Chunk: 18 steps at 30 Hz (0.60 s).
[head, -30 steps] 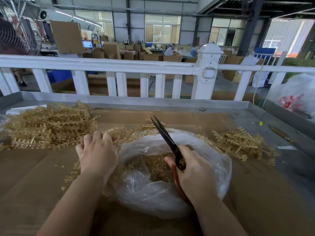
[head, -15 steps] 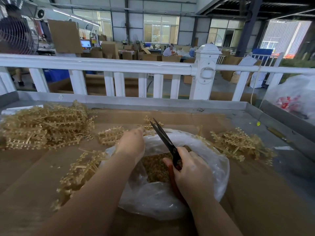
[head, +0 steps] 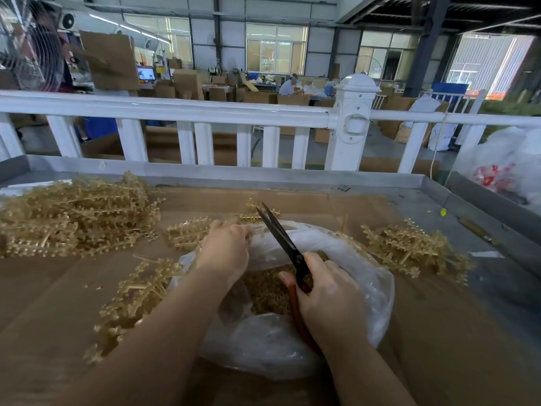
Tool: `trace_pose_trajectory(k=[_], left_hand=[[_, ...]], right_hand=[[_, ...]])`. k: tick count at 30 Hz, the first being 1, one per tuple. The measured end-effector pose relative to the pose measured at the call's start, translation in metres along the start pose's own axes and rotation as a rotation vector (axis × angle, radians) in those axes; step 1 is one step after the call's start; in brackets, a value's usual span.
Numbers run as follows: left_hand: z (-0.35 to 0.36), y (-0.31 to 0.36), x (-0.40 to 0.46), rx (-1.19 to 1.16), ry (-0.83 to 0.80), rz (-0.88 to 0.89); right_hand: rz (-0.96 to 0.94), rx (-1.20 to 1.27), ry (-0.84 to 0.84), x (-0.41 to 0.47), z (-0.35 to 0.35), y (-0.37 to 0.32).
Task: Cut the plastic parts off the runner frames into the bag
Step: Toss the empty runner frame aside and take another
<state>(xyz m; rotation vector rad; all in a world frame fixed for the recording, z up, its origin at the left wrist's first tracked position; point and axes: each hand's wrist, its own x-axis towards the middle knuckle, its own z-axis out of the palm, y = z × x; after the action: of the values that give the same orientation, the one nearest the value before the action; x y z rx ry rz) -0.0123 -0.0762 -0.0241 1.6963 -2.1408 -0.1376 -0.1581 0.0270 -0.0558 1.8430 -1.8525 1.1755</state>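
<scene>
A clear plastic bag (head: 360,259) lies open on the cardboard-covered table, with small tan cut parts (head: 268,291) heaped inside. My right hand (head: 328,294) grips the red handles of dark-bladed scissors (head: 281,238), blades nearly closed and pointing up and away over the bag. My left hand (head: 227,247) reaches across the bag's far left rim, fingers curled down at the plastic edge and a runner frame there; what it holds is hidden. Tan runner frames lie in a big pile (head: 76,215) at the left, a smaller pile (head: 409,247) at the right, and loose ones (head: 137,291) beside the bag.
A grey metal rim (head: 234,172) borders the table at the back and right. A white railing (head: 187,112) stands behind it. A white bag with red print (head: 503,168) sits at the far right. Boxes and a seated person fill the hall beyond.
My left hand left the frames at the left of the bag and moved right and forward to the bag's far rim. My right hand and the scissors stayed over the bag.
</scene>
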Motion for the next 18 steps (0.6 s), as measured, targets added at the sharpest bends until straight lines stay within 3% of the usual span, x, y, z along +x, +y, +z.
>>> trace_pose_trajectory(k=[6, 9, 13, 15, 18], left_hand=[[-0.024, 0.008, -0.008, -0.459, 0.285, -0.027], [-0.042, 0.013, -0.008, -0.913, 0.347, -0.149], [-0.053, 0.011, -0.015, -1.561, 0.176, -0.295], [-0.047, 0.010, -0.021, -1.695, 0.064, -0.293], [-0.032, 0.008, -0.030, -1.743, 0.060, -0.324]], right_hand=[[0.005, 0.018, 0.040, -0.001, 0.000, 0.000], [0.011, 0.020, 0.066, -0.001, 0.001, 0.000], [0.031, 0.040, 0.066, -0.001, 0.000, 0.000], [0.040, 0.047, 0.066, -0.001, -0.001, 0.000], [0.049, 0.038, 0.054, 0.000, -0.002, -0.002]])
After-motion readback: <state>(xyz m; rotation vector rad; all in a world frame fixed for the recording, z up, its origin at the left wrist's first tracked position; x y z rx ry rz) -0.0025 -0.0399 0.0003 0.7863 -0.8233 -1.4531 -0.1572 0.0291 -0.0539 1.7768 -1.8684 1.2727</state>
